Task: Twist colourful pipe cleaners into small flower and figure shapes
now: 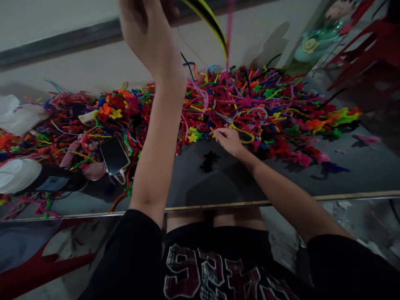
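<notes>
My left hand (150, 35) is raised high at the top edge, its fingers partly cut off and blurred, so their grip does not show. Beside it a yellow-and-black fuzzy strip (211, 23) arcs down toward a pile of colourful pipe cleaners (218, 100). At the pile's front edge, the fingers of my right hand (228, 141) are pinched together; what lies between them is too small to make out. Just behind that hand is a pair of scissors (229, 119), lying on the pile. On the dark table below sits a black pipe-cleaner shape (209, 161).
A phone (114, 155), a pink round object (93, 171) and a white-lidded dark container (34, 176) are at the left. White crumpled plastic (20, 114) lies behind them. At the right stand a green figure (318, 43) and red chairs (371, 50). The table's front edge (218, 206) runs before me.
</notes>
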The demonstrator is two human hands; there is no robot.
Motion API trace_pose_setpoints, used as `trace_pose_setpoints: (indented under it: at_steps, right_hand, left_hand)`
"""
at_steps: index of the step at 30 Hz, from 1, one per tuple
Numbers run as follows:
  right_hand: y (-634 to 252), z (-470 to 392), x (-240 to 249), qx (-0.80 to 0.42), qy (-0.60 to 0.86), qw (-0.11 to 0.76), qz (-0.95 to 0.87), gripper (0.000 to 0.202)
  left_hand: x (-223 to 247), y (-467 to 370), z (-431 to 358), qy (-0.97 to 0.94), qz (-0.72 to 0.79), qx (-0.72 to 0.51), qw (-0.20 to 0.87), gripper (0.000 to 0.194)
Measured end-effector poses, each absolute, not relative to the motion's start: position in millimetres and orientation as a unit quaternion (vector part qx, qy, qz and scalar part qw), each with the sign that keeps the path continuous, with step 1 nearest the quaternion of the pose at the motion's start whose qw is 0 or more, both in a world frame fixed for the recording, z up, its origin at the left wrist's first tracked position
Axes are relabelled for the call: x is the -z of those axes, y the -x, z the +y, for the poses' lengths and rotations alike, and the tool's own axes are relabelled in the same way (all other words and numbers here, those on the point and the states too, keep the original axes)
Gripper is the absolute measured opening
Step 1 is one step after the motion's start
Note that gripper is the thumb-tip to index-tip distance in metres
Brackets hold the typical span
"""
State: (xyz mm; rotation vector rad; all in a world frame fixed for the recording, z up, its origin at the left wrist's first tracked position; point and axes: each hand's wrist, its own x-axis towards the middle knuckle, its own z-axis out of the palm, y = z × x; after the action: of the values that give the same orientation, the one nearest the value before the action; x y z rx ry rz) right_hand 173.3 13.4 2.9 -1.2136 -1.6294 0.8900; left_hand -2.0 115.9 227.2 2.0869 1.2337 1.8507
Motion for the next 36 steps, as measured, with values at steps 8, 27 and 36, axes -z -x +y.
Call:
trace_pose_setpoints:
  at_steps: [8,27,36]
  right_hand:
    - [-172.4,12.6,-5.4,-0.326,0.493,0.428,-0.683,0.043]
    - [-173.0,12.6,-0.2,-0.303,0.484,0.428,-0.7,0.03]
    - [-174.4,11.9,0.6,-0.311,0.494,0.43,-0.689,0.03]
  left_hand:
    - [-62.1,-17.0,77.4,-0.345,0.506,-0.65,0.45,0.018]
    - [-60.6,57.7,31.7,-0.786,0.592,-0.175,-0.027,0.021]
    - [-69.7,56.2,43.1,-0.805,0.579,-0.078,-0.104,0.024]
